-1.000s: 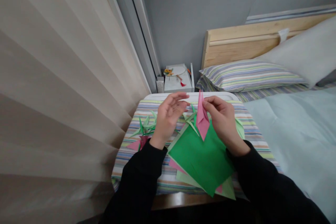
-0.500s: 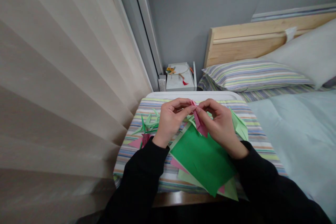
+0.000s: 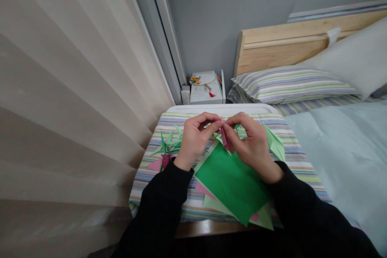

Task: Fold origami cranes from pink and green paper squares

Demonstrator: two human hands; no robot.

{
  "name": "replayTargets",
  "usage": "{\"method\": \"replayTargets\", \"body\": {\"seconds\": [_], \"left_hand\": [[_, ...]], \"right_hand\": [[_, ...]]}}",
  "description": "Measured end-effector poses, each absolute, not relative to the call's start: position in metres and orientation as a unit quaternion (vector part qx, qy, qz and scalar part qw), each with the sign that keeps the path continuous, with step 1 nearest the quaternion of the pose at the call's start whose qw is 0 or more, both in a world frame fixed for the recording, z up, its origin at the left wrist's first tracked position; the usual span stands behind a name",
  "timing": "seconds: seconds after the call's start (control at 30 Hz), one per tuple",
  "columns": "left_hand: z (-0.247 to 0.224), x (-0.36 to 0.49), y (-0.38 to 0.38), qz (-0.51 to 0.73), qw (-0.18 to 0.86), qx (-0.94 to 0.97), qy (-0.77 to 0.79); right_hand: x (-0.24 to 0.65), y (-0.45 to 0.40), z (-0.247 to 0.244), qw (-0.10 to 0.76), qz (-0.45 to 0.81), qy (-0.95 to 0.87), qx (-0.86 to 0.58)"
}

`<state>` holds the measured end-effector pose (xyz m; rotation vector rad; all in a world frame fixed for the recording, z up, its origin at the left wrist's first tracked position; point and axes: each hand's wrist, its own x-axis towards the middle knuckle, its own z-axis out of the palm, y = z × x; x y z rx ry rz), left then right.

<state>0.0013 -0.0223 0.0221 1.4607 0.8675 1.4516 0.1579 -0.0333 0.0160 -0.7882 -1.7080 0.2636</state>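
Pink paper (image 3: 226,140): held over table (image 3: 145,181), long axis running far-to-near, free end pointing near and slightly right
Left hand (image 3: 196,137): pinching far end
Right hand (image 3: 252,141): pinching same end, close beside

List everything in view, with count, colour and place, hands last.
Folded paper: one, pink, between both hands
Top sheet: one, green, below the hands
Underlying sheets: count unclear, pale green and pink, beneath it
Folded pieces: several, greens and pinks, around the left wrist
Right-side paper: one, pale green, beside the right hand
Cloth: one, striped, on the table
Table: one, white rim, under the cloth
Nightstand: one, white, beyond the table
Tassel: one, red, on the nightstand
Headboard: one, wooden, back right
Pillows: two, striped and white, by the headboard
Quilt: one, pale blue, right
Curtain: one, beige, left
Wall: grey, back
Left hand: one, black sleeve
Right hand: one, black sleeve
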Motion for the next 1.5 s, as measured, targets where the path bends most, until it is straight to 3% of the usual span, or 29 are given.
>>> {"method": "replayTargets", "body": {"seconds": [0.77, 1.5], "left_hand": [[0.0210, 0.0000, -0.0251, 0.560, 0.519, 0.568, 0.308], [0.0201, -0.0015, -0.0185, 0.628, 0.456, 0.536, 0.333]], "right_hand": [[0.1580, -0.0361, 0.0181, 0.565, 0.194, -0.734, -0.324], [0.1510, -0.0353, 0.0129, 0.550, 0.221, -0.730, -0.340]]}}
